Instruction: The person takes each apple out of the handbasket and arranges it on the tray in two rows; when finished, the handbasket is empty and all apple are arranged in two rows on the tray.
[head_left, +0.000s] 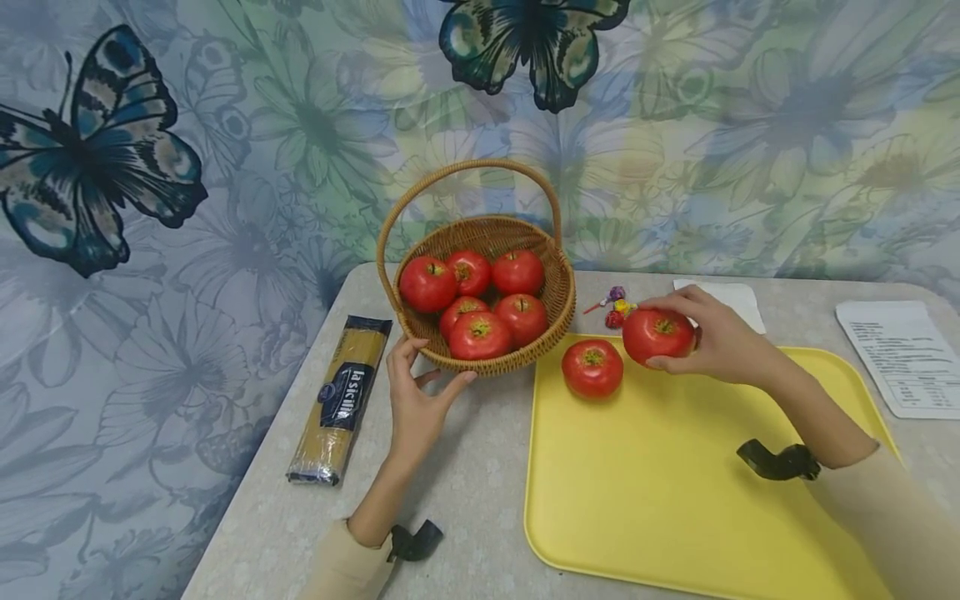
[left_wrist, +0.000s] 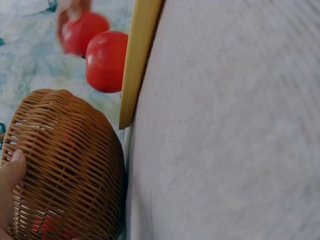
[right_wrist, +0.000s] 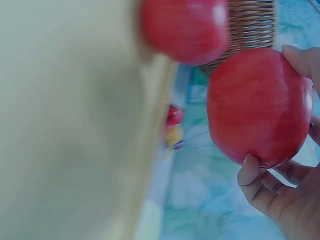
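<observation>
Eight tomatoes show in all: six in the basket [head_left: 558,292], one lying on the tray [head_left: 675,500], and one held tomato [head_left: 657,335] in the air. The right hand [head_left: 716,337] grips that held tomato, fingers and thumb curled round it, just above the tray's far edge and to the right of the basket. The lying tomato [head_left: 592,367] sits on the tray's far left corner, just right of the basket and close beside the held one, apart from it. The left hand [head_left: 416,400] is spread open against the basket's near wall, thumb and fingers touching the wicker. One pasta pack [head_left: 339,400] lies on the worktop [head_left: 465,467] left of the basket, and one printed sheet [head_left: 903,354] far to its right.
</observation>
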